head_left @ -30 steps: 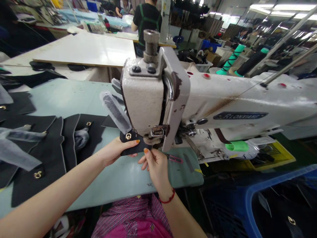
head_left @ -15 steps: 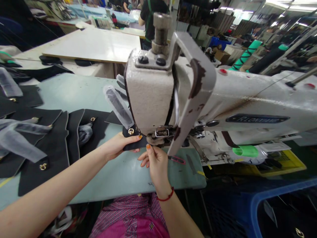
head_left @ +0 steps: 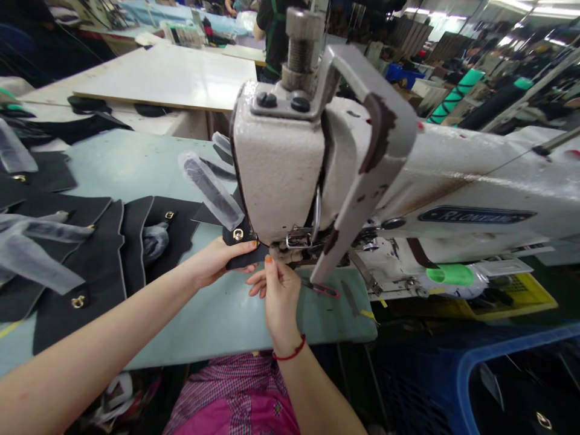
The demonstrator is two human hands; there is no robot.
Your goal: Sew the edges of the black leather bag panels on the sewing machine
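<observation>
A black leather-like piece (head_left: 244, 256) with a gold buckle and a strap wrapped in clear film lies partly under the head of the sewing machine (head_left: 278, 157). My left hand (head_left: 222, 260) grips its left side, thumb on top and fingers beneath. Close to the machine's presser foot, my right hand (head_left: 278, 287) pinches the near edge of the same piece between thumb and forefinger, its other fingers curled loosely. The needle is hidden behind the machine head. Right of my right hand, pink-handled thread snips (head_left: 325, 290) lie on the table.
Several black pieces (head_left: 99, 248) with gold buckles and film-wrapped straps are spread at the left of the pale green table (head_left: 181, 341). A blue crate (head_left: 466, 374) stands at lower right, and a yellow tray (head_left: 512, 302) sits beyond the machine. A person (head_left: 274, 36) stands behind.
The right hand has shifted slightly left and up along the black piece. The machine's lever-like bracket appears a little further right, and the view has moved slightly. The left hand keeps its grip.
</observation>
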